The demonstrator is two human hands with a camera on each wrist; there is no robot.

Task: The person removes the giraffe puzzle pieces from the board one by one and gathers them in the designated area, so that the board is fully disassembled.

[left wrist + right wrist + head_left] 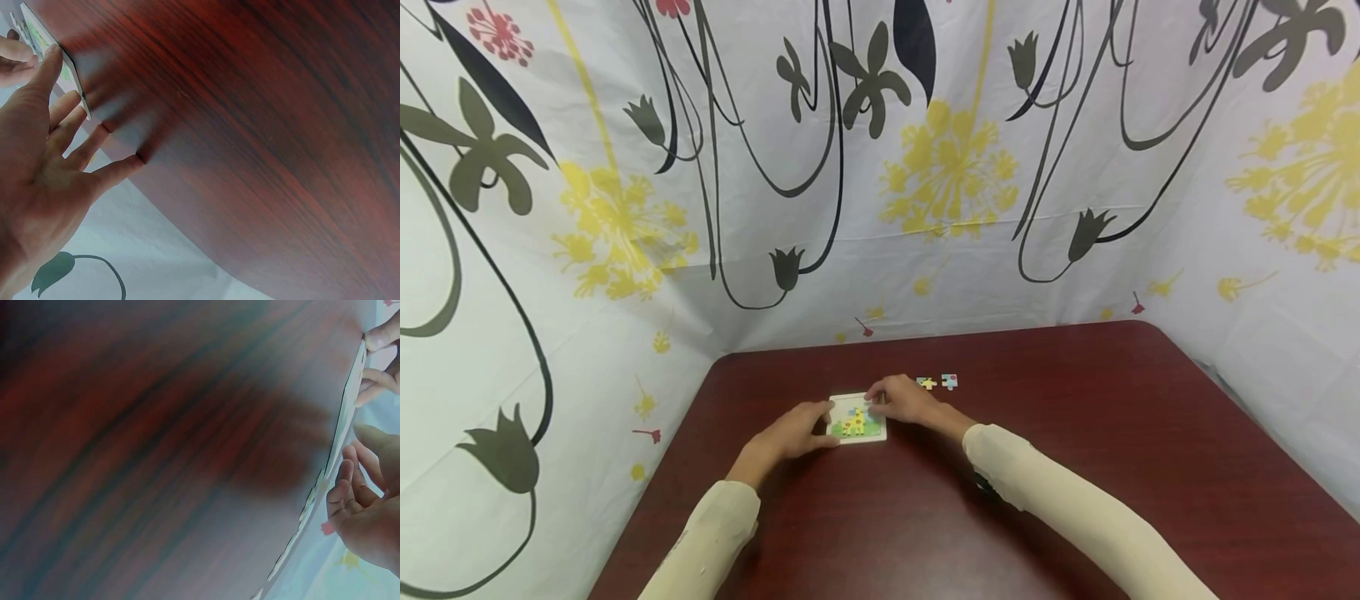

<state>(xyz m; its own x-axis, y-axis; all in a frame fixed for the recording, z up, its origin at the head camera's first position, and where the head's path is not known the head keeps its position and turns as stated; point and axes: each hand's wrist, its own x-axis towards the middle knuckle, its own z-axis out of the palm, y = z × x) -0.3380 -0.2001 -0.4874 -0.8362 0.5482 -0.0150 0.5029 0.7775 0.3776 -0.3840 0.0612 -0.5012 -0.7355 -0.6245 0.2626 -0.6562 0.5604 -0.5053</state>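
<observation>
A small square white puzzle tray [857, 441] lies on the table, partly filled with pieces that form a yellow giraffe on green ground. My left hand [796, 428] holds its left side, thumb at the near left corner and fingers along the left edge. In the left wrist view the other fingers of that hand [53, 150] spread down to the tabletop. Over the tray's far right part, the fingertips of my right hand [904, 400] pinch a light-blue puzzle piece [877, 410], mostly covered by them. The right wrist view shows the curled fingers of this hand [369, 500] beside the tray's edge.
Two loose puzzle pieces lie beyond my right hand: a yellowish one [928, 383] and a blue one with red [950, 382]. The dark red wooden table [880, 517] has rounded far corners. A floral-patterned white cloth [865, 275] hangs around it.
</observation>
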